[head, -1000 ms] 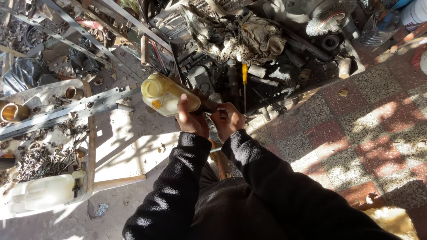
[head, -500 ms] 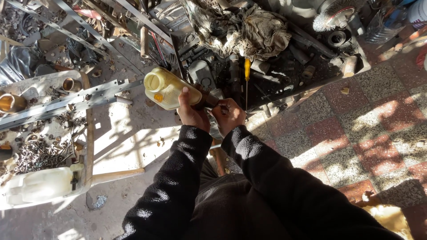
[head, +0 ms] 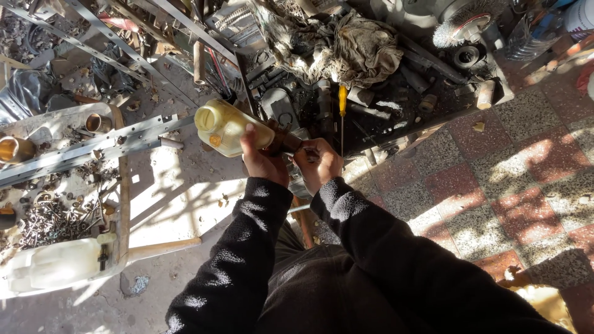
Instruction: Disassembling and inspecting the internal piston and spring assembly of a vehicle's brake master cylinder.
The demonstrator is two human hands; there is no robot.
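Note:
My left hand (head: 263,159) grips a yellowish plastic bottle (head: 224,127) lying on its side, its base pointing left and its dark neck end turned toward my right hand. My right hand (head: 318,162) is closed around the bottle's neck or cap (head: 286,142); the cap itself is mostly hidden by fingers. Both hands are held over the edge of a dirty workbench. A screwdriver with a yellow handle (head: 341,105) lies on the bench just beyond my right hand.
A crumpled rag (head: 362,52), a wire brush wheel (head: 458,25) and metal parts crowd the bench. Slotted metal rails (head: 93,148), screws (head: 52,216) and a white plastic jug (head: 59,263) lie at the left. Terrazzo tiles (head: 495,185) cover the floor at the right.
The view has shifted slightly, so bottle and hands sit a little lower in the frame. Both hands keep their hold on the bottle and its neck.

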